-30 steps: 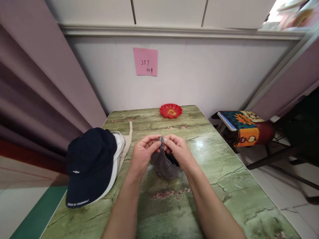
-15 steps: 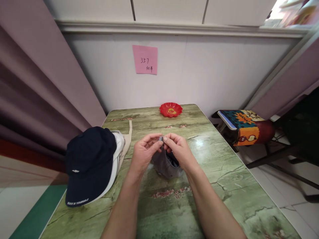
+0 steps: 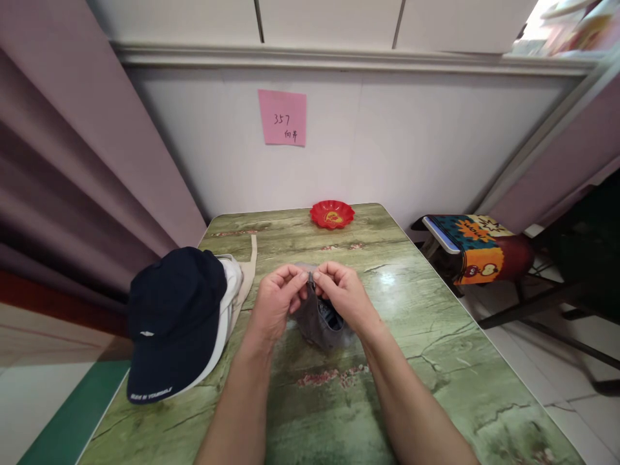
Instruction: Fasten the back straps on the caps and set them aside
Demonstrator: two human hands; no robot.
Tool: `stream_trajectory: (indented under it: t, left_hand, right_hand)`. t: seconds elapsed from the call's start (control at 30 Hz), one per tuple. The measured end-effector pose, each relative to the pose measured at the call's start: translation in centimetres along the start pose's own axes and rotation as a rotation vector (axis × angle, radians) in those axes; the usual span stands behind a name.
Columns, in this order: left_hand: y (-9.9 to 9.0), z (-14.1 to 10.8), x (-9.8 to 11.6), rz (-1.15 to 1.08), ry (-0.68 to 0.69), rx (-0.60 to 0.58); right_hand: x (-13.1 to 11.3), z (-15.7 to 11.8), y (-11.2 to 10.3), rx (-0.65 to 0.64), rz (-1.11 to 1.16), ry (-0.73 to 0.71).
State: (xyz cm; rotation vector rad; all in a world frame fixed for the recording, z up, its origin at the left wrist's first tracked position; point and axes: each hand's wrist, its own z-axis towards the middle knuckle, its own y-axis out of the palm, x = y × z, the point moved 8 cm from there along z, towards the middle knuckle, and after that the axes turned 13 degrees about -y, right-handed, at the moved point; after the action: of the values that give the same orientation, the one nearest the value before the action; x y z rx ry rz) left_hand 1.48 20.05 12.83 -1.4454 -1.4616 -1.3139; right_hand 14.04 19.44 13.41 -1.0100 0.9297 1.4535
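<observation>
A grey fabric cap rests on the table between my hands, its dark inside partly showing on the right. My left hand pinches the strap end at the cap's edge between thumb and forefinger. Close beside it, my right hand pinches the same narrow strap, so the fingertips almost meet. The fingers cover most of the strap, and I cannot make out its fastening. To the left lies a navy cap on top of a white cap, with a beige piece with a strap poking out beneath.
The green wood-patterned table carries a red scalloped dish at its far edge. A pink note is stuck on the white wall behind. A stool with a colourful cover stands right of the table; a purple curtain hangs left.
Both hands have shifted slightly, and the bit of strap between the fingertips now looks narrower. More of the grey cap's inside shows. The other caps and the dish stay in place.
</observation>
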Motion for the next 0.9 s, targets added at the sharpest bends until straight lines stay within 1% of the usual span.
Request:
stream_trajectory:
  t: [0.07,0.2,0.33,0.4,0.47,0.67,0.9]
  left_hand:
    - [0.0,0.0,-0.1,-0.003,-0.019,0.001]
    - [0.0,-0.2,0.1,-0.029,0.011,0.019]
    - [0.0,-0.2,0.3,-0.052,0.025,0.038]
    - [-0.1,-0.2,0.3,-0.057,0.030,0.040]
    - [-0.3,-0.2,0.4,-0.054,0.038,0.049]
    - [-1.0,-0.1,0.4,-0.029,0.073,0.110]
    - [-1.3,-0.4,1.1,-0.058,0.101,0.137]
  right_hand:
    - [0.0,0.0,0.0,-0.003,-0.008,-0.003]
    - [-0.3,0.0,-0.3,0.011,-0.049,-0.032]
    - [-1.3,0.0,-0.1,-0.017,-0.181,-0.120]
    - [-1.9,0.0,-0.1,-0.004,-0.249,-0.175]
    - [-2.3,-0.1,0.0,0.009,-0.295,-0.201]
    - [-2.2,-0.1,-0.2,0.011,-0.302,-0.160]
    - [-2.1,-0.1,-0.1,0.001,-0.324,-0.147]
